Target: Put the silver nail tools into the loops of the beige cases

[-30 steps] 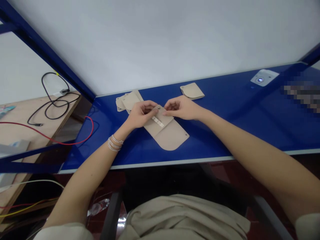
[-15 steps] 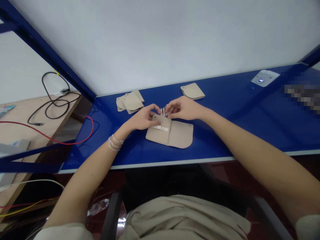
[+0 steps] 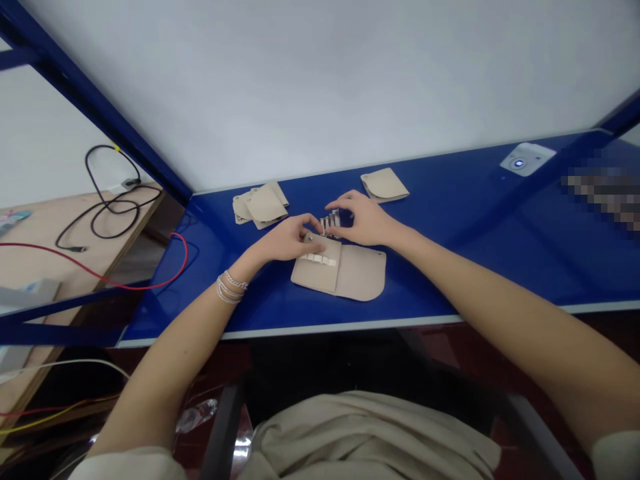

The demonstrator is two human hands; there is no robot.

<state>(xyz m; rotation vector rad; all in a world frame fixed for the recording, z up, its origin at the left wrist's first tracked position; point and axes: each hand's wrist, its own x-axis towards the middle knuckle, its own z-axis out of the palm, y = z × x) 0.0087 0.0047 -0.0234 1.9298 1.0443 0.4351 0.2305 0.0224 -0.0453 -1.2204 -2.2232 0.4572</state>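
Note:
A beige pouch [image 3: 361, 270] lies unfolded on the blue table, its rounded flap to the right. Across its left panel runs a row of pale loops [image 3: 325, 259], and a snap sits near that panel's upper edge. Several small shiny metal tools [image 3: 330, 221] stick out above this panel; their exact kind is too small to tell. My left hand [image 3: 289, 238] grips the pouch's upper left, thumb over the panel and index finger beside the metal tools. My right hand [image 3: 367, 219] is around the right side of the tools, thumb and fingers apart, the thumb close to or touching them.
Several folded beige pouches [image 3: 265, 203] overlap at the back left, and another folded pouch [image 3: 385, 185] lies behind my right hand. A white device [image 3: 528, 160] with a lit round button sits at the far right. Black cable [image 3: 107, 213] and red cable [image 3: 186, 257] are at left.
My right hand's fingers have spread from a pinch at the metal tools, uncovering more of them. My left hand stays on the pouch, which has shifted very slightly.

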